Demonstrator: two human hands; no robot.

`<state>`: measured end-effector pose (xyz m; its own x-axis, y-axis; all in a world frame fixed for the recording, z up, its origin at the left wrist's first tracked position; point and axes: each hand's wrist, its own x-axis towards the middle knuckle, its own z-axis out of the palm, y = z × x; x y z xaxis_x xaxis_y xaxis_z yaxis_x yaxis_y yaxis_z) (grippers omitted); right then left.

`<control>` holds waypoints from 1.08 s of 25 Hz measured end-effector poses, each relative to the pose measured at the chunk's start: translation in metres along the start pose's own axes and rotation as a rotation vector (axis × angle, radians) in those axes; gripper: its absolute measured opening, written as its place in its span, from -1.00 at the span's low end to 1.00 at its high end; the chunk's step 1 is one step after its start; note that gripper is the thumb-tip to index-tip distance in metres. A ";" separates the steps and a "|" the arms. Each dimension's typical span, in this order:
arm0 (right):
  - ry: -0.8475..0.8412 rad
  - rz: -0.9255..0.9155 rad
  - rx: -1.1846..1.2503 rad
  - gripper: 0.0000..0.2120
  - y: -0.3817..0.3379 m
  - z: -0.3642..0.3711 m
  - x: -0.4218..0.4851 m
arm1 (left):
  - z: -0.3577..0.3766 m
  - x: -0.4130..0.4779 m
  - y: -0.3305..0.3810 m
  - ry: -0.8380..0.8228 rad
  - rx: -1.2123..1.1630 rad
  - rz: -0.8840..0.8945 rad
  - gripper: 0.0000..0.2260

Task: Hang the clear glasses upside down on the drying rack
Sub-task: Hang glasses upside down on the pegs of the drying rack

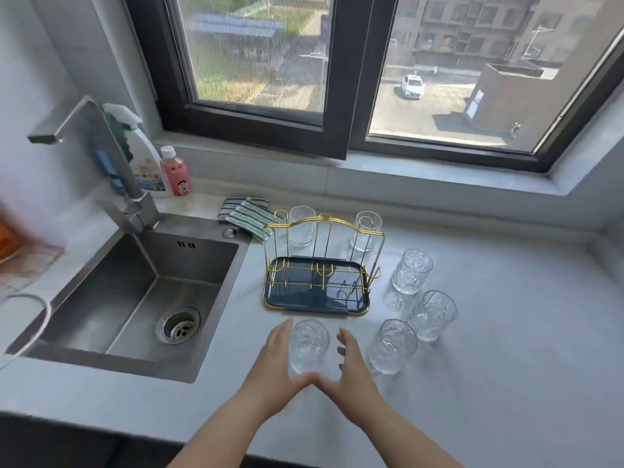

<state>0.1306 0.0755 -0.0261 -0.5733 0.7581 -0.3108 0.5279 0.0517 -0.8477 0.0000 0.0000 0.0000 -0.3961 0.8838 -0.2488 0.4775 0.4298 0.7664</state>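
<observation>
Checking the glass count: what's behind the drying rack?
Two clear glasses stand behind the drying rack, seen through its gold wires. Beside them lies a striped cloth. The rack's tray hides the glasses' bases.

No legible text. White spray bottle (146,163) carries a blue label with print too blurred to read; small pink bottle (175,173) shows a cartoon face and a few characters, also unreadable. Nothing else carries any lettering.
</observation>
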 end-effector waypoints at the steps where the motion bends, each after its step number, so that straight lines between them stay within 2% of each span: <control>1: -0.004 0.007 -0.013 -0.14 0.002 0.001 0.006 | 0.002 0.005 0.000 -0.004 -0.044 -0.030 -0.15; 4: -0.046 0.024 -0.062 -0.21 0.008 0.005 0.018 | 0.011 0.020 -0.004 -0.010 -0.153 -0.095 -0.16; 7: -0.088 0.039 0.026 -0.29 0.013 0.008 0.027 | 0.021 0.030 -0.009 0.005 -0.234 -0.118 -0.19; 11: -0.086 -0.026 0.077 -0.43 0.012 0.005 0.033 | 0.022 0.032 -0.005 0.106 -0.257 -0.129 -0.34; 13: -0.147 -0.044 0.142 -0.39 0.007 -0.007 0.030 | 0.015 0.027 0.000 0.143 -0.339 -0.149 -0.41; 16: -0.359 0.073 0.522 -0.27 -0.005 -0.032 0.024 | -0.003 0.011 0.010 0.137 -0.492 -0.102 -0.46; 19: -0.533 0.107 0.874 -0.26 -0.027 -0.042 0.014 | -0.021 -0.005 0.025 0.080 -0.716 -0.007 -0.48; 21: -0.504 0.033 0.953 -0.24 -0.049 -0.042 0.011 | -0.037 -0.009 0.033 0.070 -0.779 0.054 -0.46; 23: -0.398 -0.066 0.940 -0.28 -0.076 -0.045 0.011 | -0.056 -0.008 0.038 0.082 -0.695 0.111 -0.44; 27: -0.181 -0.324 0.630 -0.30 -0.129 -0.053 0.013 | -0.094 0.001 0.047 0.167 -0.332 0.152 -0.33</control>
<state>0.0885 0.1129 0.1022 -0.7629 0.6462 -0.0220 -0.1151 -0.1693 -0.9788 -0.0516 0.0042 0.0912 -0.4754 0.8789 -0.0393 0.2719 0.1893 0.9435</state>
